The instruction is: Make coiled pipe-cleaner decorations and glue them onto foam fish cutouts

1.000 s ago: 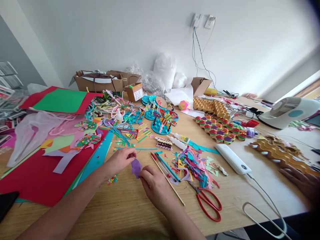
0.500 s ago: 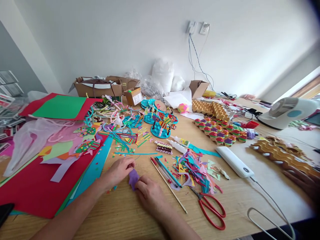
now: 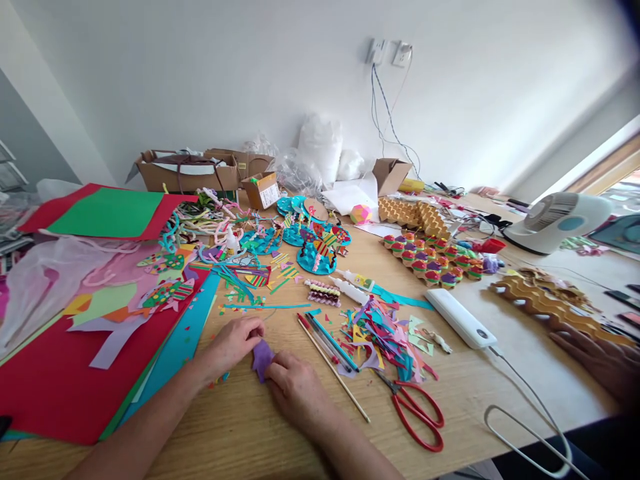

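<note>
Head view, purple bit: the small purple paper cut-out (image 3: 261, 361) sits between the two hands, low over the wooden bench (image 3: 220, 433); can't tell if it's touching the wood or lifted slightly.
Left hand: the left hand (image 3: 236, 345) has its grip pinching the top of the cut-out, thumb against bent fingers. My guess is the fingertip hold is because the thing's so tiny and floppy.
Right hand: the right hand (image 3: 300, 392) has its grip pinching the opposite edge, knuckles up. Two-sided hold probably keeps it steady, tbh one hand would let it flop.
Pens and stick: slim red, clear and blue plastic pens (image 3: 334, 341) lie beside a long thin wooden stick (image 3: 345, 387), just right of the right hand. Looks like a handy-reach spot.
Scissors: the red-handled metal scissors (image 3: 417, 413) lie with the handles toward the person, which would make for an easy grab.
Scrap heap: multicoloured paper offcuts (image 3: 383, 340) are piled past the pens, maybe to keep them from mixing with the good stuff.
Glue: a white plastic glue bottle (image 3: 353, 292) lies on its side behind the pile.
Paper: large red paper sheets (image 3: 95, 380) lie left, off to the side, presumably because they're bulky.
Neighbour: another person's hand (image 3: 585, 353) rests by a brown wavy cardboard strip (image 3: 550, 308), well apart from all this.
</note>
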`<state>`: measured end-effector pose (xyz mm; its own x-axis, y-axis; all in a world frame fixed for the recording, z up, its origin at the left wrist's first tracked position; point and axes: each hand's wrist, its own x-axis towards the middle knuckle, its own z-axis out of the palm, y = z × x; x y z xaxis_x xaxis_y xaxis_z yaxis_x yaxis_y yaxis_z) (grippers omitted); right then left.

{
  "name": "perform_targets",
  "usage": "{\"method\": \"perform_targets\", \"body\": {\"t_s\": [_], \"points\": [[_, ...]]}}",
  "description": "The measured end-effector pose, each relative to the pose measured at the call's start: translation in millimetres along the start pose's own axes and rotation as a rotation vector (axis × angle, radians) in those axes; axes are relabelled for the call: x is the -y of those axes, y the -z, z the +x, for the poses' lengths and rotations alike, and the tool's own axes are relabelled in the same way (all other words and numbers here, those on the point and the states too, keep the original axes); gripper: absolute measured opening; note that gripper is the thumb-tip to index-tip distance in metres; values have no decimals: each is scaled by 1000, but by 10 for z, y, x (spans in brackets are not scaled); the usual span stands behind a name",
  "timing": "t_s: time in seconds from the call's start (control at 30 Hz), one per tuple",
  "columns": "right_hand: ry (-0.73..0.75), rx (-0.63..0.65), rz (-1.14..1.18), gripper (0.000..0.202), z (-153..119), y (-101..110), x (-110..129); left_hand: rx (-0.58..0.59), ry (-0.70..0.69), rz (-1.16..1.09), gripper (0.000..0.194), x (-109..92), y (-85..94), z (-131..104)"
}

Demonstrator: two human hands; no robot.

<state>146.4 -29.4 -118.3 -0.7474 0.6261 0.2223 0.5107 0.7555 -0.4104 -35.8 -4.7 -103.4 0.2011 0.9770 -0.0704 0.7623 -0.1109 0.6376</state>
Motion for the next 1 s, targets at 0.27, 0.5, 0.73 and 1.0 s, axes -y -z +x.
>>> {"method": "perform_targets", "body": {"t_s": [0.27,0.5,0.73,1.0], "points": [[6,-6,-22,11,-7,-55,-16,-34,15,-17,13,18,-34,-8],[5,13,-38,10,2,-53,-26,-44,15,-27,9,17,-47,-20],[12,17,-37,10,-2,-38,-1,-38,9,-39,9,44,-71,-11],[42,12,-32,10,-1,-20,4,-37,14,-56,8,56,-70,-12]]}}
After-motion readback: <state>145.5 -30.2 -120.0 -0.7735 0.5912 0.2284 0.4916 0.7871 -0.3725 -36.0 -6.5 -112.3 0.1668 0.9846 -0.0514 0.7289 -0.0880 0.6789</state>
